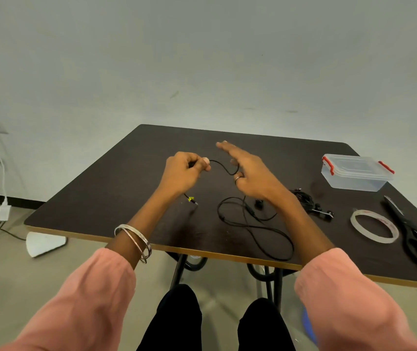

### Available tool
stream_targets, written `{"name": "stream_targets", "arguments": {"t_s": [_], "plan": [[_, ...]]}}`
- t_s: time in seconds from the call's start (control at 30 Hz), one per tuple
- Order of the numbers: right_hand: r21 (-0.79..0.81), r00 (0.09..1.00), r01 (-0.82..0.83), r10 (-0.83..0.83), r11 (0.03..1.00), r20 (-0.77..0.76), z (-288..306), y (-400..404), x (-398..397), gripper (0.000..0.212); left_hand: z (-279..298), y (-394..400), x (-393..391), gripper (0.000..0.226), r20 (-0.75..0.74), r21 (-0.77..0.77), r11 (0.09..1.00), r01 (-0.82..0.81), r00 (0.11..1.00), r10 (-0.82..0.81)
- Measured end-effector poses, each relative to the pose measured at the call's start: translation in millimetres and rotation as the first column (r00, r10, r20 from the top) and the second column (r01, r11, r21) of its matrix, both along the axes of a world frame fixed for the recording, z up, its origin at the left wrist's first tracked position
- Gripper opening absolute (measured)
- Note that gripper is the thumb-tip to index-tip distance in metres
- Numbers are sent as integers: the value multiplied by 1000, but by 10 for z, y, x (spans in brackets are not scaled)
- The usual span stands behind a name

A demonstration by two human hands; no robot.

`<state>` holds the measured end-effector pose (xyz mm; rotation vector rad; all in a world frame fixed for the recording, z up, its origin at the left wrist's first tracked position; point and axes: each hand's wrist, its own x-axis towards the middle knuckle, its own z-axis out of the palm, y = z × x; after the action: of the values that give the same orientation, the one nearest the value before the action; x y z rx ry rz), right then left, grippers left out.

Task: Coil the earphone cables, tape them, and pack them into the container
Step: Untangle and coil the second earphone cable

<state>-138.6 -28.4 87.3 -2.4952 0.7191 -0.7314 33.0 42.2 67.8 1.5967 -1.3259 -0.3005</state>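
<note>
A black earphone cable (pixel 255 226) lies in loose loops on the dark table (pixel 126 183). My left hand (pixel 184 171) is shut on one stretch of it, raised above the table. The cable arcs from there to my right hand (pixel 250 171), whose fingers are spread, with the cable caught near the ringed finger. The plug end with a yellow mark (pixel 191 199) hangs below my left wrist. A second, bundled black earphone (pixel 311 202) lies right of my right forearm. A clear container (pixel 357 172) with red clips and its lid on stands at the back right.
A roll of clear tape (pixel 374 226) lies flat at the right, with black scissors (pixel 412 236) beside it near the table's right edge. A wall stands behind the table. Cables and a charger (pixel 4 211) hang at the far left, off the table.
</note>
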Motion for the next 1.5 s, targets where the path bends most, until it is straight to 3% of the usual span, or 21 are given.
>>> {"name": "stream_targets", "arguments": {"t_s": [0.13, 0.23, 0.3, 0.4, 0.57, 0.63, 0.73, 0.8, 0.87, 0.93, 1.0, 1.2, 1.5], "plan": [[-87, 990, -122, 115, 989, -87, 55, -92, 55, 99, 7, 13, 9, 28, -15, 34, 999, -22, 1000, 23], [-135, 978, -89, 61, 987, -198, 99, -186, 57, 102, -15, 29, 14, 28, -33, 58, 997, -42, 998, 44], [-75, 954, -45, 21, 996, -298, 72, -243, 38, 100, -44, 27, 21, 28, -49, 66, 996, -58, 997, 61], [-110, 899, 117, -152, 987, -412, -42, -244, 15, 96, -66, 33, 18, 26, -68, 76, 995, -65, 995, 70], [-396, 780, 396, -531, 828, -330, -79, -21, 0, 93, -85, 30, -2, 27, -91, 62, 993, -98, 990, 104], [-456, 757, 360, -541, 814, -367, -48, 58, -8, 92, -93, 19, -11, 28, -90, 61, 991, -116, 989, 121], [-442, 818, 182, -385, 878, -428, -63, 149, 81, 83, -74, 26, -35, 27, -66, 53, 995, -82, 994, 86], [-380, 871, 185, -330, 907, -365, -75, 163, 171, 71, -56, 37, -50, 27, -46, 45, 999, -30, 998, 33], [-381, 913, 211, -321, 900, -253, -100, 146, 232, 45, -51, 54, -67, 27, -56, 51, 998, 26, 998, -23], [-317, 952, 241, -287, 917, -107, -137, 129, 251, 20, -67, 70, -58, 29, -115, 62, 994, 93, 990, -85], [-200, 961, 276, -273, 940, 42, -183, 94, 228, 10, -90, 91, -23, 29, -207, 58, 987, 147, 969, -132], [1, 850, 398, -369, 918, 375, -197, 28, 96, 4, -188, 197, 38, 34, -355, 102, 968, 231, 917, -182], [148, 746, 472, -483, 869, 458, -172, -96, 79, 7, -180, 297, 40, 29, -572, 135, 903, 408, 776, -265]]}}
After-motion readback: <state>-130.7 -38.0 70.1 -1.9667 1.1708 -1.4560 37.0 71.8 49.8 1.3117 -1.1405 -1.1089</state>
